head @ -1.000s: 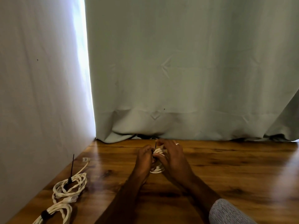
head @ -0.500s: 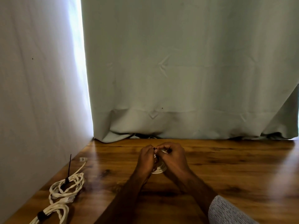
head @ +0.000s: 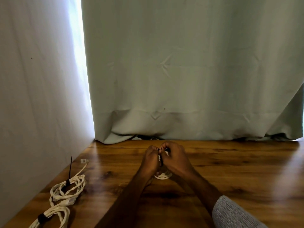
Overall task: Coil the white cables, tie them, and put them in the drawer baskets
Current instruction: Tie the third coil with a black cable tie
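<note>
Wood, glossy and brown with dark grain streaks, makes up the tabletop (head: 230, 170) that fills the lower half of the frame. Just below centre, two bare hands meet knuckle to knuckle over a small coil of white cable (head: 162, 176), whose rounded lower loops show beneath the wrists, resting on the wood. The left hand (head: 150, 161) has its fingers curled round the coil, and the right hand (head: 175, 159) curls in from the other side; between them runs a thin black cable tie (head: 162, 157), pinched at the fingertips. Exactly which fingers hold the tie cannot be told.

At lower left lie two more cable bundles. One coiled white cable (head: 68, 189) is twisted, rope-like, in loose oval loops, cinched by a black zip tie (head: 69, 171) whose stiff tail stands upright; a small white plug (head: 84, 161) trails from it toward the wall. Nearer the bottom edge, a second white bundle (head: 54, 216) is bound by a black band (head: 42, 218).

Pale green curtain fabric (head: 181, 71), soft and creased, hangs across the upper frame, its hem bunched on the table's far edge. A whitish cloth wall (head: 32, 88) covers the left side. One grey knitted sleeve (head: 230, 214) shows at lower right.
</note>
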